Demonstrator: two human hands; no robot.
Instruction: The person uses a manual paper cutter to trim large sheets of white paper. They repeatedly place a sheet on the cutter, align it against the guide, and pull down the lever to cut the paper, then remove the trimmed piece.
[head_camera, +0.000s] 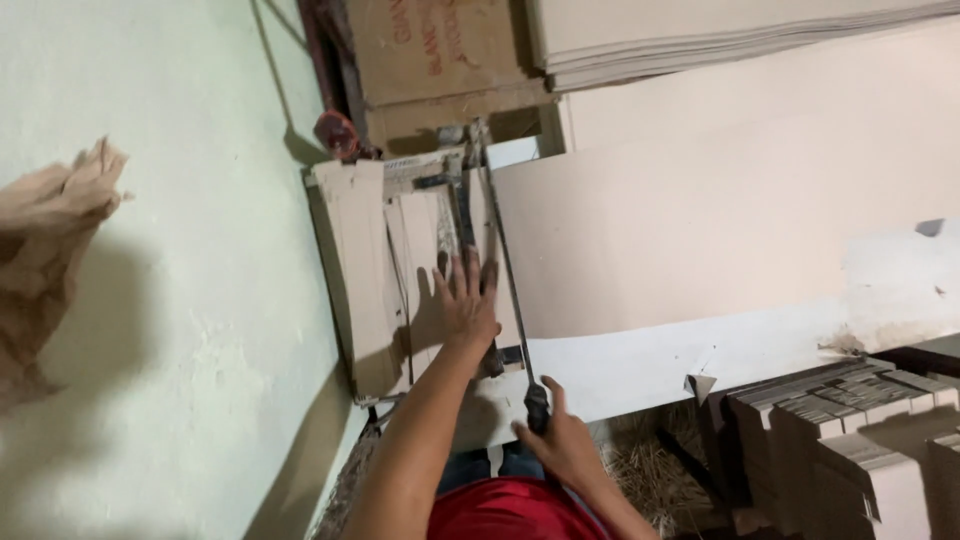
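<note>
The left hand (467, 300) lies flat with fingers spread, pressing a pale board strip (425, 250) onto the bed of a lever paper cutter (350, 270) beside the green wall (180, 300). The right hand (560, 445) is wrapped tight around the dark handle (537, 403) of the long cutter blade arm (500, 250), near the large pale sheet (700, 220)

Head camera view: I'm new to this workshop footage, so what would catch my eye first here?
In the middle, the left hand lies flat on cardboard strips on a cutter board, while the right hand grips the handle of the long blade lever. A big pale sheet spreads to the right, with stacked cut cardboard pieces at lower right.
</note>
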